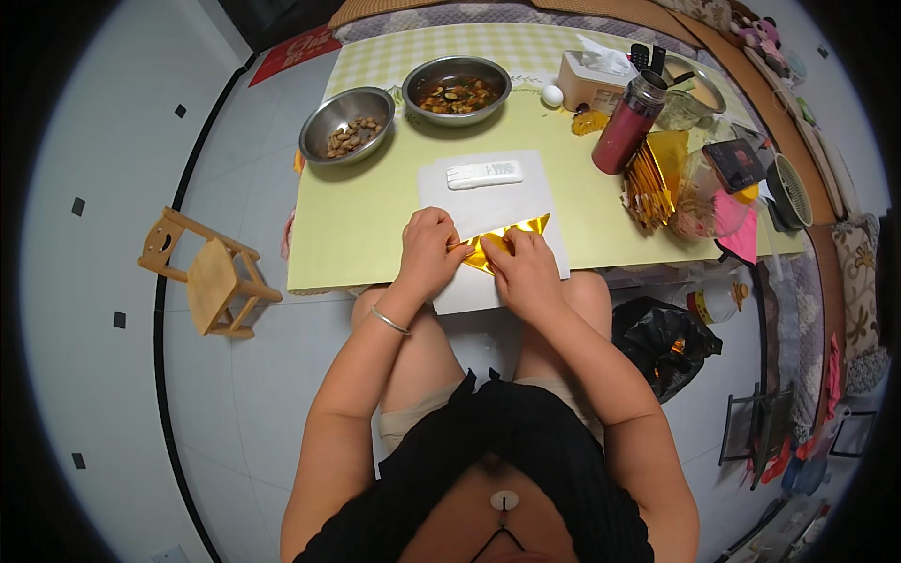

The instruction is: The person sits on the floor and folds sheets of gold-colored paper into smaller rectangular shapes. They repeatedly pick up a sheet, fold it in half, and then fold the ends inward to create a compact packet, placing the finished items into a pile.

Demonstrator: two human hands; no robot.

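Note:
Between my two hands lies a sheet of shiny gold foil paper [527,225], partly folded, on a white board [535,188] at the table's near edge. My left hand [432,246] presses the foil's left end, its thumb and fingers closed on it. My right hand [522,267] pinches the foil's middle, with the fingers bent over the fold. The right tip of the foil sticks out past the right hand. Just beyond the hands, a white, narrow wrapped packet [484,174] rests on the board.
Two steel bowls stand at the back left: one with nuts [314,141], one with food in sauce [413,94]. On the right are a red thermos [624,131], a tissue box [587,84], folded gold papers [648,188] and a phone [735,166]. A black bag [657,347] sits below; a wooden chair [212,281] stands left.

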